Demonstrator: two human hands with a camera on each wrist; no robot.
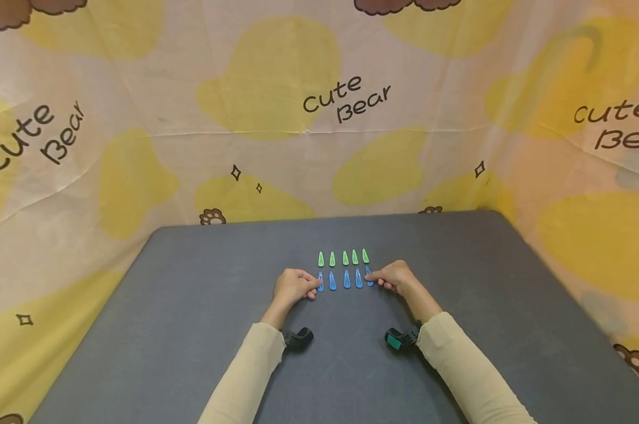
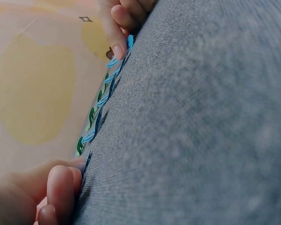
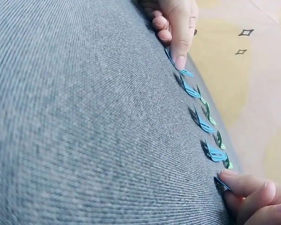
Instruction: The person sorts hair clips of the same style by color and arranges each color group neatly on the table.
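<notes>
Two rows of snap hair clips lie on the grey table, a green row (image 1: 345,258) behind and a blue row (image 1: 347,279) in front. At the left end of the blue row, my left hand (image 1: 294,287) pinches the leftmost blue hair clip (image 1: 321,287) by thumb and finger. My right hand (image 1: 396,275) pinches the rightmost blue hair clip (image 1: 370,283) at the other end. Fingers partly cover both end clips. Seen from the right wrist, the held clip (image 3: 221,183) shows between the fingertips. Several blue clips lie between the hands, roughly upright and side by side.
The dark grey table (image 1: 192,330) extends around the clips, its far edge behind the green row. A yellow and cream printed cloth (image 1: 277,76) hangs behind and at the sides. Black wrist straps with camera mounts (image 1: 298,340) sit on both wrists, low over the table.
</notes>
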